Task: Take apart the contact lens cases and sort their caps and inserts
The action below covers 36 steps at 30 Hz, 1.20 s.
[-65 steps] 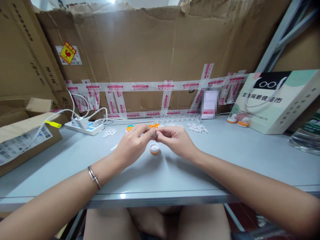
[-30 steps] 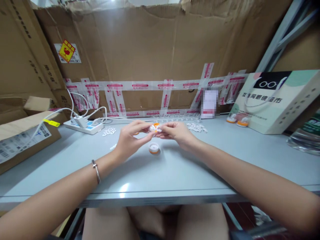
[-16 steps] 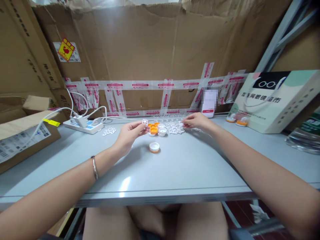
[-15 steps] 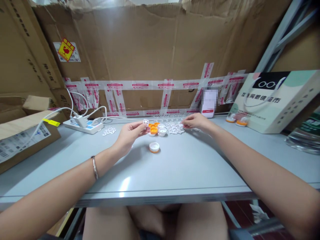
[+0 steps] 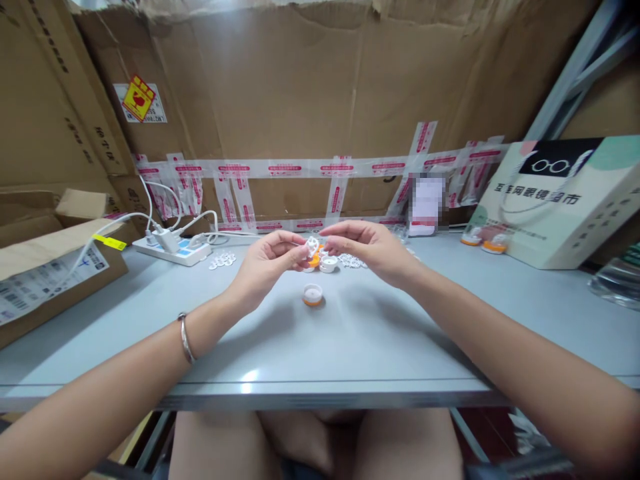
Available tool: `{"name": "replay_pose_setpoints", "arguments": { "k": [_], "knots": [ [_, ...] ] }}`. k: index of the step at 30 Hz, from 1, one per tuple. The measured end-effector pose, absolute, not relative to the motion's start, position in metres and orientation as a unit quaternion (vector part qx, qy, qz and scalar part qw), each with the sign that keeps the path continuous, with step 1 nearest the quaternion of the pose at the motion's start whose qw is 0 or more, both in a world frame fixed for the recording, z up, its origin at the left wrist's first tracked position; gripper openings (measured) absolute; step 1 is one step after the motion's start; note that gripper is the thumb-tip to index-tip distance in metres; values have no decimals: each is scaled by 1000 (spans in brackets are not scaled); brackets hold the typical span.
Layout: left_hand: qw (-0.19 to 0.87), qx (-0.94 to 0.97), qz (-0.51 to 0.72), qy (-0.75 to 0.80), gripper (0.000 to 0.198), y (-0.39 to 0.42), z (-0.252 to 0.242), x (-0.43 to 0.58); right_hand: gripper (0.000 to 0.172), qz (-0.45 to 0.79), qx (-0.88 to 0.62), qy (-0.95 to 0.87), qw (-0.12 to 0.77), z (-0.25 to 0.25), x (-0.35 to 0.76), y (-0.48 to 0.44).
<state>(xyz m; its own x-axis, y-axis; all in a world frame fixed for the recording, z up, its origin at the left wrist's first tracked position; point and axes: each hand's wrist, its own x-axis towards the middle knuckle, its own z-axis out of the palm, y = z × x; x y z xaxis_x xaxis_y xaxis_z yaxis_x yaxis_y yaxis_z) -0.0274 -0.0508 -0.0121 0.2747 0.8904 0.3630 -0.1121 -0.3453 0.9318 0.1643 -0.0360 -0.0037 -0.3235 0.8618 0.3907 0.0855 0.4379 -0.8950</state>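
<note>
Between thumb and fingers, my left hand (image 5: 274,261) pinches a small white openwork piece (image 5: 312,247) above the grey table (image 5: 240,347). My right hand (image 5: 367,248) is just right of that piece, its fingertips bent towards it; whether they hold something is too small to tell. Beneath and behind the hands are orange caps (image 5: 315,261) and a white cap (image 5: 329,265), partly hidden. A pile of small white pieces (image 5: 353,261) lies beside them. Nearer the front sits a round white and orange cap (image 5: 313,295).
A power strip (image 5: 175,251) with white cables and a few white rings (image 5: 223,260) are at the left, by an open carton (image 5: 55,280). Towards the right stand a phone (image 5: 427,205), orange-based containers (image 5: 494,244), a printed box (image 5: 545,200) and a clear bottle (image 5: 617,280).
My right hand has moved left from the white pile to beside my left hand. My left hand, still holding the white piece, is slightly further right. The view has shifted a little.
</note>
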Motion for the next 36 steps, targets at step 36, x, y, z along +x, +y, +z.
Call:
{"name": "replay_pose_setpoints", "arguments": {
  "k": [36],
  "knots": [
    [-215,854,378,285,9,-59,-21,-28,25,468,-334,-657,488,-23,142,-54]
  ]
}}
